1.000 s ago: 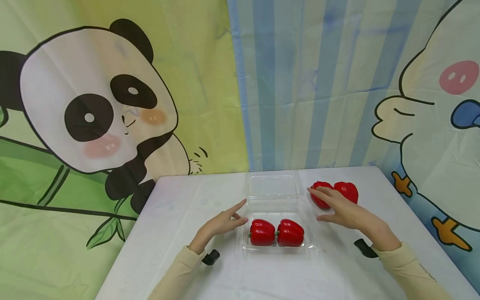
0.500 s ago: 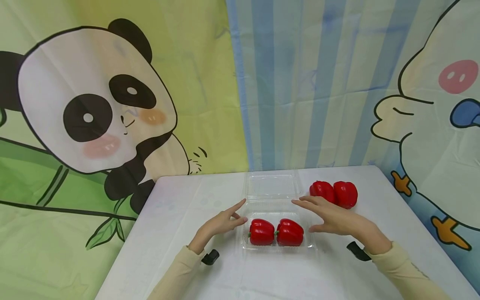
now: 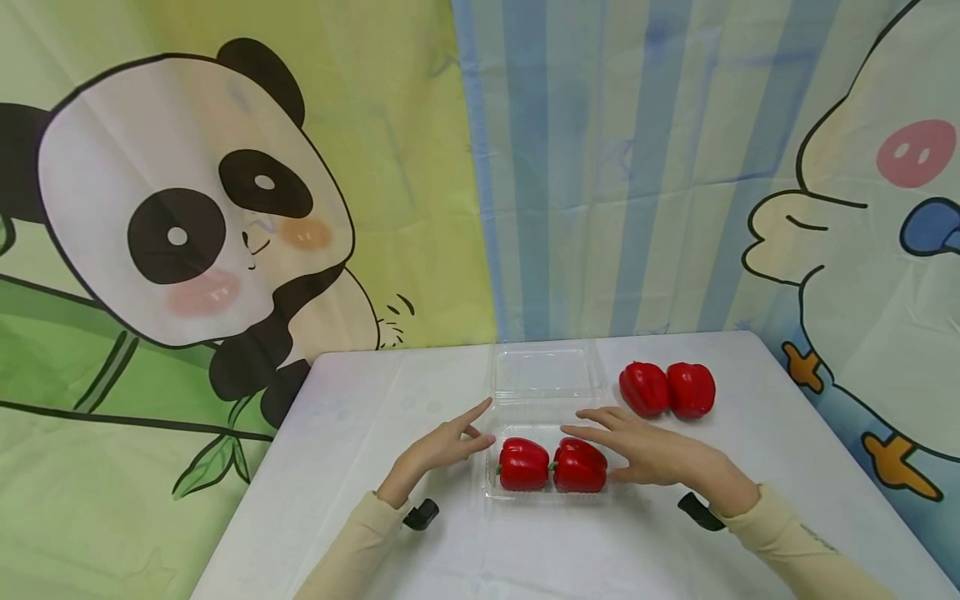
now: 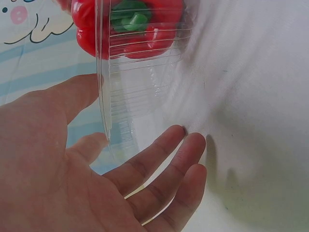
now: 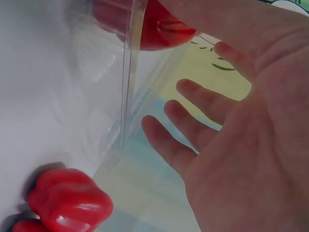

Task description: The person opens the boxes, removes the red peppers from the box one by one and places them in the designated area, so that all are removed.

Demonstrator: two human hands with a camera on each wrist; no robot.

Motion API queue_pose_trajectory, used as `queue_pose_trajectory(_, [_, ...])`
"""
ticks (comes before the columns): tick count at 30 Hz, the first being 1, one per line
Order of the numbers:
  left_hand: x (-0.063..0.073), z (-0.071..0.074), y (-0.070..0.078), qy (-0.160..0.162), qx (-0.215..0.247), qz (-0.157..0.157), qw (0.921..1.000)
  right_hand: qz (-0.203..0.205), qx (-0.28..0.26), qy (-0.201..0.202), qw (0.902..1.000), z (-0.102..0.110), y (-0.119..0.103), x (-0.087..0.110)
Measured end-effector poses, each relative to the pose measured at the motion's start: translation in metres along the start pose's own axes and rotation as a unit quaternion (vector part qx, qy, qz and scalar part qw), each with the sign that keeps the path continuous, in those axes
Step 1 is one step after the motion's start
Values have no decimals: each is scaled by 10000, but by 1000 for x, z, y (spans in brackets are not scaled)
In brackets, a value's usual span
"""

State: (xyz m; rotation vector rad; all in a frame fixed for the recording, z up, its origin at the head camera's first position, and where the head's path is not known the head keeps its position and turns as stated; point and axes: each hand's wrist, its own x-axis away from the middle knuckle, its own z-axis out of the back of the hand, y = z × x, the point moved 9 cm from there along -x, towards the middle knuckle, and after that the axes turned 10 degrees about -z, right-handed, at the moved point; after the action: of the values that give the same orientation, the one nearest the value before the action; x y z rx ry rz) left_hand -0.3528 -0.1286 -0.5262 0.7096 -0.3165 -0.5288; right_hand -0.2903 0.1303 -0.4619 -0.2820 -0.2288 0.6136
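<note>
A clear plastic clamshell box (image 3: 517,497) lies with its lid (image 3: 546,372) folded back. Two red bell peppers sit side by side in its front half, a left one (image 3: 523,464) and a right one (image 3: 580,465). My left hand (image 3: 442,446) is at the box's left edge, fingers extended; in the left wrist view, fingertips meet or nearly meet the rim (image 4: 103,111). Over the box's right edge spreads my right hand (image 3: 648,447), holding nothing, its thumb close to the right pepper. Whether it touches that pepper I cannot tell.
Behind my right hand, two more red bell peppers, one left (image 3: 643,388) and one right (image 3: 692,390), stand together on the white-covered table (image 3: 420,558). A printed curtain (image 3: 600,167) hangs along the table's back edge.
My right hand has moved left and toward me, from in front of the back peppers to the right pepper in the box. The left hand has stayed in place.
</note>
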Motion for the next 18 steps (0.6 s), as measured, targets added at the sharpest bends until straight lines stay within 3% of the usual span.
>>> queue_pose_trajectory(10, [0, -1, -1, -5, 31, 84, 10000, -8, -144, -551, 9984, -13, -9, -5])
queue_pose_trajectory(18, [1, -1, 0, -19, 9, 55, 10000, -7, -113, -718, 9974, -23, -9, -9])
